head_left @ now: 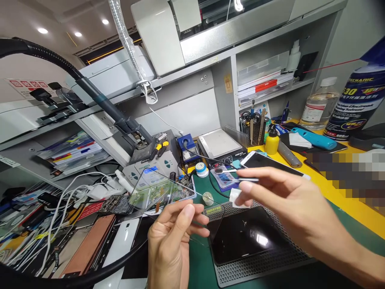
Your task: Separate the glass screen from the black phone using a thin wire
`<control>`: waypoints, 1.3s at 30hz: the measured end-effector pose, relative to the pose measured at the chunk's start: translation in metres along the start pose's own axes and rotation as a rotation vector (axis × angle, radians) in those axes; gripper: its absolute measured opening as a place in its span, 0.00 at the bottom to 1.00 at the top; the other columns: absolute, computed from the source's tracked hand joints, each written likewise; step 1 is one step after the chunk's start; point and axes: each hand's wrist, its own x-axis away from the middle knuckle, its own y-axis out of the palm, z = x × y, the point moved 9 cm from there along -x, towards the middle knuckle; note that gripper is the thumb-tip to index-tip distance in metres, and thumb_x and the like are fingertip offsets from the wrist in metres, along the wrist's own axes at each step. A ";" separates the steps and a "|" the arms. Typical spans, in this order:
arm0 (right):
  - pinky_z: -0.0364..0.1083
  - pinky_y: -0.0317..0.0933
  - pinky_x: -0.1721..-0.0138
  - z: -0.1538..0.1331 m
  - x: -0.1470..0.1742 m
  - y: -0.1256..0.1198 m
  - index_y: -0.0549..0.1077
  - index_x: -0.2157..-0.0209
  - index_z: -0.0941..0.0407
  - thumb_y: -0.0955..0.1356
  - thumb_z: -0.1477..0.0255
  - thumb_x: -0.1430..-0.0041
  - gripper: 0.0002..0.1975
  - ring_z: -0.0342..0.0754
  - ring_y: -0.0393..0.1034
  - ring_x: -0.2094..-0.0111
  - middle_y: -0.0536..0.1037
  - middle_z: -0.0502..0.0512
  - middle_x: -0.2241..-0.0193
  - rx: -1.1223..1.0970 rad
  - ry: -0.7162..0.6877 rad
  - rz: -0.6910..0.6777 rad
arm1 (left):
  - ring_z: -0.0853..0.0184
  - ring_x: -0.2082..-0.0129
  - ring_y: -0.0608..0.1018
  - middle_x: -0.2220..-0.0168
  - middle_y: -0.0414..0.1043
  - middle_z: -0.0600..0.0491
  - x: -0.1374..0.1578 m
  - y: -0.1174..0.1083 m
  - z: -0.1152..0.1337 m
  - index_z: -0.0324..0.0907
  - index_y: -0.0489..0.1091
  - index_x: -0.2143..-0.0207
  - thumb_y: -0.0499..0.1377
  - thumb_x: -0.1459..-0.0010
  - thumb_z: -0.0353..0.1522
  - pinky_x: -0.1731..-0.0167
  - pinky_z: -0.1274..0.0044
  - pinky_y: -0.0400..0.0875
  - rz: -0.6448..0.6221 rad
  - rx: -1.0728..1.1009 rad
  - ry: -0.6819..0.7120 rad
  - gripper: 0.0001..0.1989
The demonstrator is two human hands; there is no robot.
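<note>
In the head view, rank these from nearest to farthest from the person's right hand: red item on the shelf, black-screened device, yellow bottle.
From the right hand:
1. Black-screened device: just below, on the grey mat.
2. Yellow bottle: beyond the hand, on the bench.
3. Red item: farthest back, up on the shelf.

Left hand [176, 235] holds a clear panel [173, 190] — right hand [290, 202], a slim metal tool [249, 180].

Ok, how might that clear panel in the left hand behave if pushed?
The clear panel is probably stiff: it extends past the left hand without visible sagging. It looks thin, so it's likely light but may crack if forced.
</note>
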 end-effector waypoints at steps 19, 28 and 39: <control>0.45 0.69 0.76 -0.013 0.007 0.012 0.84 0.66 0.49 0.76 0.58 0.48 0.10 0.49 0.74 0.78 0.82 0.54 0.72 0.226 -0.126 -0.075 | 0.62 0.76 0.82 0.71 0.83 0.47 0.007 -0.008 0.004 0.39 0.80 0.69 0.72 0.53 0.37 0.80 0.76 0.79 0.071 -0.175 0.076 0.11; 0.44 0.68 0.78 -0.004 0.011 0.014 0.83 0.61 0.48 0.74 0.59 0.44 0.11 0.46 0.73 0.78 0.82 0.54 0.67 0.293 -0.161 -0.093 | 0.62 0.78 0.82 0.72 0.83 0.46 0.006 -0.007 0.006 0.41 0.81 0.70 0.72 0.53 0.39 0.81 0.76 0.79 0.056 -0.237 0.123 0.12; 0.44 0.66 0.81 -0.007 0.003 0.015 0.84 0.63 0.51 0.75 0.57 0.46 0.14 0.48 0.72 0.81 0.78 0.52 0.80 0.218 -0.055 -0.099 | 0.61 0.77 0.82 0.71 0.83 0.46 0.005 -0.007 0.004 0.40 0.81 0.69 0.72 0.53 0.38 0.82 0.76 0.79 0.060 -0.224 0.112 0.11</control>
